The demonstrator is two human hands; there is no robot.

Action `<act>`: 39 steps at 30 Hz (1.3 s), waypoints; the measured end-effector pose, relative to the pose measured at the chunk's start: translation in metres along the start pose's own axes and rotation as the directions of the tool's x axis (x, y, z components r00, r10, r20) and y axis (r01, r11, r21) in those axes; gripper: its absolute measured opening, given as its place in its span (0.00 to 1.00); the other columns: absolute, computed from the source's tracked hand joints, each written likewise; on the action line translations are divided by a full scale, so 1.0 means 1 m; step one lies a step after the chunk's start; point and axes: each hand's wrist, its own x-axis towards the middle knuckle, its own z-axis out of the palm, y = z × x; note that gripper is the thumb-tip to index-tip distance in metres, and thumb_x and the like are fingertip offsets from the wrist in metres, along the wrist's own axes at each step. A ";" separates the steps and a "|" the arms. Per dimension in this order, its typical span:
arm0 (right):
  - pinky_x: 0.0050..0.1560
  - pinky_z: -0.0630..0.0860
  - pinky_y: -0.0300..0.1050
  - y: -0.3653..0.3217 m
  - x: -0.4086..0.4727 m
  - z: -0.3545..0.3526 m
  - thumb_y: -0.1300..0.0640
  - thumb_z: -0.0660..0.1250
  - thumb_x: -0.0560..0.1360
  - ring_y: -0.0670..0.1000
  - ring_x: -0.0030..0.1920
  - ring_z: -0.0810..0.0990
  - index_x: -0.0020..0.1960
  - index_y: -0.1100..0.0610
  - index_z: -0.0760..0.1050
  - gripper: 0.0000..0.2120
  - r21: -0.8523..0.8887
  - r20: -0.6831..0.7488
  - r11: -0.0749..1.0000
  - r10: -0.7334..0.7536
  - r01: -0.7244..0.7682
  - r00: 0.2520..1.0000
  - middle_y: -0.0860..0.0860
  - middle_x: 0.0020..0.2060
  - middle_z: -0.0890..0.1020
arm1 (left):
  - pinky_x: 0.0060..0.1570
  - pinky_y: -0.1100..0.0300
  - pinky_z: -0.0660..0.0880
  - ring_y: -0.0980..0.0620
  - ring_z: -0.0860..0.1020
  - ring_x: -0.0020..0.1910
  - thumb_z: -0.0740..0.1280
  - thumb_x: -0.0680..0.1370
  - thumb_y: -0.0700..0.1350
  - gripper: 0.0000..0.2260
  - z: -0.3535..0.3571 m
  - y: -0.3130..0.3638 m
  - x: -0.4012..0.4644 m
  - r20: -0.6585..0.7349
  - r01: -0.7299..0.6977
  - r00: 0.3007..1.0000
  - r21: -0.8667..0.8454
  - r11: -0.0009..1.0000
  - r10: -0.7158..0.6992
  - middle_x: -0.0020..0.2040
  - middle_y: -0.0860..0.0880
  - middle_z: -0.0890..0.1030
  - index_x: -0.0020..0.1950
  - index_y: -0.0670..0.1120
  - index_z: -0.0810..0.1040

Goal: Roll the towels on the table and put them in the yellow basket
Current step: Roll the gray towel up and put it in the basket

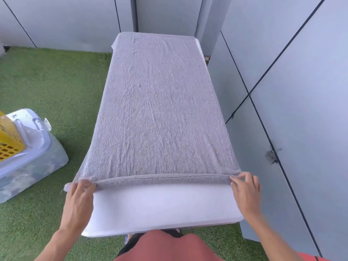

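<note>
A large grey terry-cloth towel (160,110) lies spread flat along nearly the whole length of the narrow white-covered table (162,206), its far end reaching the table's far edge and its near hem turned over into a first slim fold across the width. The person's left hand (80,196) pinches the near left corner of that fold, fingers curled down onto the cloth, while the right hand (244,189) pinches the near right corner, fingertips (234,179) pressed on the rolled hem. The step in hand looks like the very start of rolling: only one narrow turn has been made and almost all the cloth is yet unrolled. The next move likely calls for both hands to push the fold away evenly, keeping it tight and square to the long edges so the roll does not skew or go slack in its unsupported middle. The yellow perforated plastic basket (8,140) sits on a clear lidded storage bin (35,161) on the green artificial turf (56,87), well to the left of the table.
</note>
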 end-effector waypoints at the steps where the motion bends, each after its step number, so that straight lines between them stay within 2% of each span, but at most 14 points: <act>1: 0.52 0.70 0.51 -0.001 -0.006 0.003 0.61 0.77 0.66 0.57 0.51 0.71 0.53 0.55 0.82 0.16 -0.034 0.024 0.999 -0.031 0.032 0.999 0.52 0.49 0.76 | 0.46 0.42 0.75 0.37 0.71 0.50 0.71 0.64 0.24 0.21 0.007 0.000 -0.008 0.006 -0.021 1.000 0.005 1.000 0.021 0.54 0.37 0.76 0.55 0.34 0.79; 5: 0.59 0.70 0.50 0.000 0.000 0.012 0.66 0.74 0.67 0.55 0.55 0.67 0.60 0.62 0.79 0.20 0.030 0.108 0.997 -0.077 0.074 0.991 0.54 0.51 0.74 | 0.50 0.41 0.79 0.36 0.70 0.59 0.70 0.66 0.24 0.25 0.016 -0.001 -0.008 0.073 0.017 0.997 -0.015 1.000 -0.016 0.60 0.37 0.74 0.63 0.33 0.74; 9: 0.59 0.69 0.52 -0.001 0.026 0.009 0.71 0.69 0.70 0.59 0.54 0.72 0.56 0.64 0.80 0.15 0.059 0.193 0.997 -0.052 0.042 0.980 0.56 0.51 0.77 | 0.48 0.43 0.78 0.37 0.76 0.53 0.67 0.70 0.25 0.17 0.010 -0.004 0.027 0.135 0.044 0.990 -0.056 0.997 -0.036 0.53 0.40 0.79 0.56 0.36 0.78; 14: 0.60 0.69 0.52 0.016 0.022 0.004 0.69 0.63 0.75 0.59 0.56 0.74 0.59 0.63 0.77 0.14 0.039 0.332 0.994 -0.113 0.106 0.936 0.55 0.53 0.78 | 0.48 0.46 0.75 0.38 0.78 0.51 0.64 0.74 0.29 0.14 0.002 -0.008 0.032 0.207 0.124 0.973 -0.120 0.985 -0.097 0.52 0.40 0.81 0.58 0.37 0.80; 17: 0.55 0.68 0.44 0.026 0.019 -0.008 0.65 0.62 0.77 0.55 0.54 0.75 0.61 0.60 0.77 0.14 0.132 0.432 0.989 -0.114 0.062 0.895 0.53 0.51 0.80 | 0.52 0.50 0.75 0.41 0.79 0.53 0.61 0.77 0.31 0.17 -0.006 -0.016 0.031 0.360 0.130 0.931 -0.148 0.980 -0.069 0.56 0.43 0.82 0.61 0.42 0.79; 20: 0.45 0.69 0.34 0.024 0.030 -0.019 0.66 0.66 0.76 0.49 0.46 0.78 0.55 0.54 0.80 0.12 0.307 0.505 0.946 -0.071 -0.102 0.860 0.49 0.44 0.81 | 0.41 0.56 0.75 0.48 0.80 0.43 0.62 0.77 0.33 0.16 -0.014 -0.023 0.042 0.480 0.260 0.868 -0.216 0.941 -0.130 0.56 0.44 0.82 0.60 0.47 0.79; 22: 0.45 0.69 0.30 0.018 0.036 -0.017 0.67 0.68 0.73 0.50 0.47 0.78 0.48 0.50 0.78 0.11 0.367 0.411 0.916 -0.005 -0.160 0.911 0.49 0.43 0.80 | 0.40 0.57 0.73 0.47 0.79 0.44 0.67 0.76 0.33 0.11 -0.016 -0.025 0.052 0.412 0.349 0.891 -0.355 0.867 -0.190 0.53 0.43 0.81 0.52 0.48 0.79; 24: 0.47 0.65 0.34 0.012 0.035 -0.006 0.65 0.71 0.71 0.54 0.50 0.74 0.43 0.52 0.78 0.09 0.273 0.233 0.956 0.040 -0.105 0.972 0.50 0.43 0.76 | 0.40 0.56 0.70 0.43 0.77 0.46 0.70 0.73 0.34 0.11 -0.018 -0.021 0.055 0.320 0.355 0.917 -0.380 0.854 -0.239 0.49 0.44 0.77 0.42 0.50 0.78; 27: 0.52 0.70 0.49 0.002 0.022 0.004 0.61 0.71 0.73 0.54 0.48 0.69 0.45 0.55 0.82 0.03 0.083 0.072 0.997 -0.006 0.000 0.997 0.51 0.44 0.75 | 0.40 0.50 0.69 0.42 0.70 0.45 0.70 0.72 0.31 0.07 -0.014 -0.008 0.040 0.101 0.146 0.986 -0.149 0.978 -0.132 0.45 0.43 0.75 0.42 0.43 0.82; 29: 0.56 0.70 0.51 0.000 0.008 0.006 0.62 0.69 0.75 0.54 0.49 0.70 0.50 0.58 0.82 0.06 0.131 0.058 0.990 -0.051 0.043 0.997 0.51 0.45 0.77 | 0.37 0.47 0.72 0.42 0.70 0.43 0.68 0.70 0.27 0.09 -0.003 -0.001 0.021 0.030 0.026 0.999 -0.040 0.999 -0.025 0.45 0.41 0.76 0.45 0.37 0.80; 31: 0.63 0.69 0.52 0.005 -0.005 0.010 0.61 0.69 0.75 0.54 0.57 0.70 0.58 0.61 0.80 0.12 0.219 0.086 0.974 -0.075 0.055 0.993 0.52 0.52 0.77 | 0.44 0.43 0.75 0.38 0.71 0.48 0.69 0.69 0.27 0.14 0.007 0.003 0.002 0.017 -0.014 1.000 -0.019 1.000 0.014 0.50 0.39 0.75 0.54 0.36 0.77; 34: 0.69 0.65 0.49 0.011 -0.012 0.014 0.61 0.72 0.72 0.53 0.65 0.69 0.65 0.62 0.75 0.22 0.283 0.175 0.957 -0.120 0.067 0.977 0.53 0.65 0.69 | 0.52 0.42 0.74 0.36 0.71 0.54 0.69 0.68 0.28 0.23 0.015 0.008 -0.010 0.013 -0.025 1.000 -0.017 1.000 0.026 0.57 0.36 0.72 0.63 0.33 0.72; 37: 0.69 0.63 0.49 0.006 0.004 0.018 0.67 0.72 0.71 0.56 0.65 0.68 0.62 0.64 0.77 0.19 0.296 0.165 0.954 -0.107 0.054 0.980 0.58 0.67 0.65 | 0.50 0.42 0.75 0.36 0.72 0.52 0.69 0.67 0.25 0.23 0.017 0.009 0.006 0.029 0.017 0.999 -0.052 0.998 -0.016 0.56 0.37 0.73 0.61 0.35 0.73; 39: 0.66 0.66 0.47 -0.001 0.017 0.020 0.71 0.70 0.70 0.55 0.62 0.67 0.59 0.66 0.78 0.17 0.263 0.150 0.963 -0.101 0.058 0.983 0.59 0.62 0.70 | 0.47 0.43 0.76 0.37 0.73 0.50 0.67 0.68 0.24 0.19 0.015 0.007 0.021 0.078 0.063 0.995 -0.066 0.996 -0.057 0.52 0.39 0.75 0.57 0.36 0.75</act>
